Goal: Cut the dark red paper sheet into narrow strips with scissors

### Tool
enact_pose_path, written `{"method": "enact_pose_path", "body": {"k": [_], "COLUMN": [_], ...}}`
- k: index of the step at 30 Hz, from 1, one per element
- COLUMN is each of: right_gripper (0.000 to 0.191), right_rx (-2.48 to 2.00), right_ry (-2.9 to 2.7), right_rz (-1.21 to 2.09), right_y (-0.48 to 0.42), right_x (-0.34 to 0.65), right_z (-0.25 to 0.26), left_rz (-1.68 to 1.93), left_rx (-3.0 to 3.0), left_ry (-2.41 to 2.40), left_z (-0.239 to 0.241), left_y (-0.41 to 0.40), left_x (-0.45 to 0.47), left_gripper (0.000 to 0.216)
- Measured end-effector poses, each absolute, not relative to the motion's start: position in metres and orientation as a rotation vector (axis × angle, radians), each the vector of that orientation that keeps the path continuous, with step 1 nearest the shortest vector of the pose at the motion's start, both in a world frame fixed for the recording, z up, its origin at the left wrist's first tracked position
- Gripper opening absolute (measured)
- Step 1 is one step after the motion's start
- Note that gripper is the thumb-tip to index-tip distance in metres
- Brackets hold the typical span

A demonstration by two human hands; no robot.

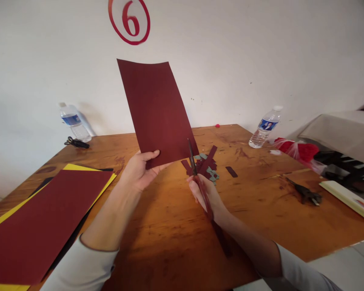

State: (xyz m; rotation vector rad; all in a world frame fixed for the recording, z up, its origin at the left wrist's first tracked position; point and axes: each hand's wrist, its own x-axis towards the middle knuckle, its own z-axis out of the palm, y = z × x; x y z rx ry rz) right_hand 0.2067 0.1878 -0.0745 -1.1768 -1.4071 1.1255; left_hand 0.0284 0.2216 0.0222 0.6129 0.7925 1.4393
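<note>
My left hand (142, 171) grips a dark red sheet of card (157, 113) by its lower edge, thumb on the front and fingers behind, tilted up above the table. Scissors (191, 158) are in my right hand (208, 194), their blades pointing up at the sheet's lower right corner. The scissors' handles are mostly hidden by the fingers. A narrow dark red strip (206, 202) runs down over my right hand toward the table; whether it joins the sheet I cannot tell. Behind that hand lies a pile of dark red and grey-green paper scraps (212, 173).
At left lies a stack of dark red, yellow and black sheets (45, 222). Water bottles (74, 123) (264, 128) stand at the back on both sides. A black-handled tool (77, 142), a dark tool (306, 193) and a whitish box (348, 200) lie on the wooden table (166, 246).
</note>
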Motion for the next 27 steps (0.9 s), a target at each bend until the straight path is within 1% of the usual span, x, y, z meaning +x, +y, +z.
{"method": "enact_pose_path", "body": {"k": [8,13,20,27], "right_gripper": [0.03,0.026,0.03,0.03], "right_rx": [-1.182,-1.191,-1.2,-1.213], "right_ry": [-1.397,-1.418,-1.414,-1.409], "right_rz": [1.106,1.065,1.054,1.088], "right_y": [0.1902,0.1892,0.1913,0.1912], "right_x": [0.2067,0.2086,0.2088,0.2108], "right_z": [-0.0808,-0.0743,-0.0753,-0.0743], "left_rz": [1.444,1.436,1.44,1.439], "left_rx": [0.625,0.611,0.595,0.604], "left_ry": [0.753,0.766,0.762,0.745], "left_z": [0.0188,0.0194,0.0204,0.0198], "left_y": [0.2233,0.2238,0.2227,0.224], "left_x": [0.0261,0.0262,0.027,0.0261], "left_gripper": [0.061,0.056,0.058,0.053]}}
